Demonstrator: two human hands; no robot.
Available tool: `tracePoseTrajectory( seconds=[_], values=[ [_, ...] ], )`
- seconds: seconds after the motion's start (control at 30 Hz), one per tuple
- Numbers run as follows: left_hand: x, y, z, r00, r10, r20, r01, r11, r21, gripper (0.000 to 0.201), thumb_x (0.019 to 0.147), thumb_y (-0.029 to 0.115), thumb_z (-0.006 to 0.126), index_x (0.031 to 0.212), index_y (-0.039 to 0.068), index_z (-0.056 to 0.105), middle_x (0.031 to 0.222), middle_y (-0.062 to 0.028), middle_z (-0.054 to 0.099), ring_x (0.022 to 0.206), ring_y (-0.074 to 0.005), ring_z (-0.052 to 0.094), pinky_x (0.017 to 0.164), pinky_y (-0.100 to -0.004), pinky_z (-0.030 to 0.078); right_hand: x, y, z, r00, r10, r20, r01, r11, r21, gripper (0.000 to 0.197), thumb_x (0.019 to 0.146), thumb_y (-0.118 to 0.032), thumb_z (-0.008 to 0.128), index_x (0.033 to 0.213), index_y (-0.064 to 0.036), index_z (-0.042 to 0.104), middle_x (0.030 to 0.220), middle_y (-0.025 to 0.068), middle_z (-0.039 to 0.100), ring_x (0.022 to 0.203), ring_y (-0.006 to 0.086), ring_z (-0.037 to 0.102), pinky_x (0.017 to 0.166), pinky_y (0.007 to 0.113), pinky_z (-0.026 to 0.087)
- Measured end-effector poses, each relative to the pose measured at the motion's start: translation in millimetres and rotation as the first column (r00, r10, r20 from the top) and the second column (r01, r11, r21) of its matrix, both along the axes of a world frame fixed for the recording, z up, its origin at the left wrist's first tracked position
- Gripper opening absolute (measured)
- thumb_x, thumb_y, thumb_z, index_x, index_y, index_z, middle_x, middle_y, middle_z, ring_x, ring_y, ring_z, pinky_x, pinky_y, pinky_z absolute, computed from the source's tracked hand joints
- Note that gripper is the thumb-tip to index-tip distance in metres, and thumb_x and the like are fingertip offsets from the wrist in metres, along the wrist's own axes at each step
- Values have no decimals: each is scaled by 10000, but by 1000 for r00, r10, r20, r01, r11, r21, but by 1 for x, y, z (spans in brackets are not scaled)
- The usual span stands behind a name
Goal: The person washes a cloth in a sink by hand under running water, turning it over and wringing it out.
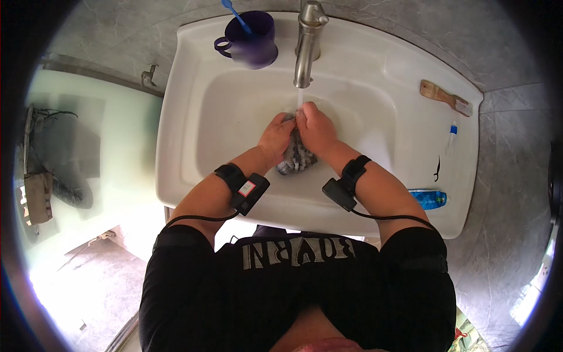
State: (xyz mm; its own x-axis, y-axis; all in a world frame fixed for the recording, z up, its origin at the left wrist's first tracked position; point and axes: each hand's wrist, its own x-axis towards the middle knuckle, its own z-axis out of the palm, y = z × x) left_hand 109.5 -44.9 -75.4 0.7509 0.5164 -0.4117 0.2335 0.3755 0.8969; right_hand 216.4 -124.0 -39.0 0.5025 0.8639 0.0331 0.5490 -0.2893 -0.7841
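Observation:
Both hands are together in the white washbasin (226, 88), just below the metal tap (306, 50), from which a stream of water runs down. Between them hangs a bunched wet grey cloth (298, 155) with pale streaks; its exact kind cannot be made out. My left hand (275, 139) has its fingers closed on the cloth's upper part from the left. From the right, my right hand (317, 126) grips the same part, thumb side up under the water. The cloth's lower end dangles toward the basin floor. Fingertips of both hands are partly hidden.
On the rim at the back left stands a dark purple mug (258, 29) holding a blue toothbrush (236, 14). Along the right ledge lie a wooden-handled brush (443, 95), a small blue-capped tube (452, 138), a thin black item (437, 169) and a blue packet (431, 199).

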Motion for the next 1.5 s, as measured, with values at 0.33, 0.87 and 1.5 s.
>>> tracePoseTrajectory(
  seconds=[0.33, 0.87, 1.5],
  values=[
    [1, -9, 32, 987, 145, -66, -158, 937, -311, 239, 900, 214, 433, 1032, 27, 504, 948, -110, 571, 868, -202, 570, 785, -337, 476, 5, 4, 2, 998, 50, 26, -47, 995, -84, 223, 885, -267, 437, 898, -46, 459, 821, 203, 589, 761, 403, 568, 656, 488, 448],
    [-35, 31, 48, 999, 13, -49, -26, 960, -280, 489, 774, -32, 469, 1258, -10, 398, 1086, -154, 541, 968, -228, 552, 884, -334, 455, 63, -36, -32, 866, 268, -422, -435, 820, -373, 499, 760, -348, 652, 1123, -33, 519, 1075, 170, 574, 989, 278, 548, 858, 335, 414],
    [-6, -1, 0, 999, 46, 8, -46, 999, 22, 348, 914, 286, 379, 1128, 33, 486, 1028, -113, 557, 953, -212, 544, 840, -353, 444, -6, -15, 19, 993, 119, 22, -119, 992, -31, 317, 890, -341, 449, 873, -25, 449, 786, 202, 584, 774, 396, 564, 678, 472, 444]
  ],
)
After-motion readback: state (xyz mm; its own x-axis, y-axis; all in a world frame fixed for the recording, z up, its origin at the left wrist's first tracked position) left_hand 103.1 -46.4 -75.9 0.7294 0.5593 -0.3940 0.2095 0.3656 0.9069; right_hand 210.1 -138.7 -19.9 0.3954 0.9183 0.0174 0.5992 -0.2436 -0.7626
